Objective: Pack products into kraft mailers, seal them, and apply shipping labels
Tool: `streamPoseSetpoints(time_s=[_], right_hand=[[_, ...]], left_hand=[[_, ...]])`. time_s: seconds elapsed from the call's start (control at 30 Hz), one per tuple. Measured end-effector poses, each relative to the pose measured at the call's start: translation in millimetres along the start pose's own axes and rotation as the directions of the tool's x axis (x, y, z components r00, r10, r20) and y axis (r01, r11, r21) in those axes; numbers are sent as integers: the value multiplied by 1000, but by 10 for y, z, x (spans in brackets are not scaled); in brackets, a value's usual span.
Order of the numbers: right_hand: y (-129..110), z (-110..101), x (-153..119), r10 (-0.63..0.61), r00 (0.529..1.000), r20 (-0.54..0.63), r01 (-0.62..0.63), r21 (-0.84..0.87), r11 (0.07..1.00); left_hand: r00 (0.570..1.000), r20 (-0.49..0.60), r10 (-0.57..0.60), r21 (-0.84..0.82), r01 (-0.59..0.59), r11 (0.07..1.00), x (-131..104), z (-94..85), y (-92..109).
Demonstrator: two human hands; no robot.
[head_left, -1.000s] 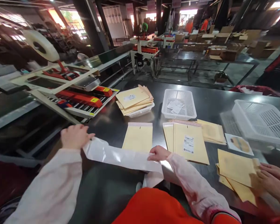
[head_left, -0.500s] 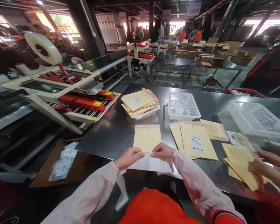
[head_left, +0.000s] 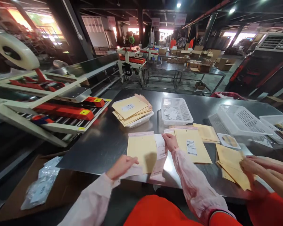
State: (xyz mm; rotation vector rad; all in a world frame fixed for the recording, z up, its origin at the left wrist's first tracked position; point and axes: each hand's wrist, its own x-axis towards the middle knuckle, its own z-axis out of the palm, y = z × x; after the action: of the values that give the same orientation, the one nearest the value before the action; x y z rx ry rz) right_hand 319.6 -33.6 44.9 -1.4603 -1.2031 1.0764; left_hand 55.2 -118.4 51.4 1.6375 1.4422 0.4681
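Note:
A yellow padded envelope (head_left: 140, 147) lies flat on the dark metal table in front of me, its pinkish flap edge pointing away. My right hand (head_left: 171, 142) pinches the top of a printed label strip (head_left: 160, 152), which hangs down over the envelope's right side and curls at its lower end. Over the envelope's lower left corner, my left hand (head_left: 123, 166) is closed on white paper (head_left: 135, 171); its print, if any, cannot be read. Beside my right hand rests a labelled padded envelope (head_left: 191, 142), overlapping another one.
Stacked envelopes (head_left: 129, 108) fill a white basket at the back left. Another white basket (head_left: 188, 117) holds paper slips. A co-worker's hands (head_left: 252, 164) handle envelopes at right. An open carton (head_left: 11, 191) with plastic bags stands left, below a roller machine (head_left: 61, 108).
My hands have moved apart, the right one up and rightward with the printed strip, the left one lower and leftward with white paper. The view has turned slightly right.

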Motion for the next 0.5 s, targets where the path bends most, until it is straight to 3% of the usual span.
streamPoseSetpoints(time_s=[0.13,0.2,0.27,0.33,0.43,0.5], right_hand=[[-12,-131,229,-7,999,-37,7,-10,1000],[-9,-277,264,-38,994,-103,34,-43,999],[23,-479,250,-123,986,-110,106,-146,984],[92,-686,200,-170,981,89,188,-269,945],[234,-917,123,-37,874,484,216,-319,923],[313,-1024,120,25,850,526,151,-289,945]], left_hand=[[993,87,82,118,-92,989,356,709,313],[988,130,81,113,-96,989,591,932,397],[977,201,68,112,-91,989,802,1029,441],[964,255,70,122,-104,987,969,1052,482],[946,317,68,131,-115,985,1155,1070,572],[934,355,30,141,-85,986,1262,1098,626]])
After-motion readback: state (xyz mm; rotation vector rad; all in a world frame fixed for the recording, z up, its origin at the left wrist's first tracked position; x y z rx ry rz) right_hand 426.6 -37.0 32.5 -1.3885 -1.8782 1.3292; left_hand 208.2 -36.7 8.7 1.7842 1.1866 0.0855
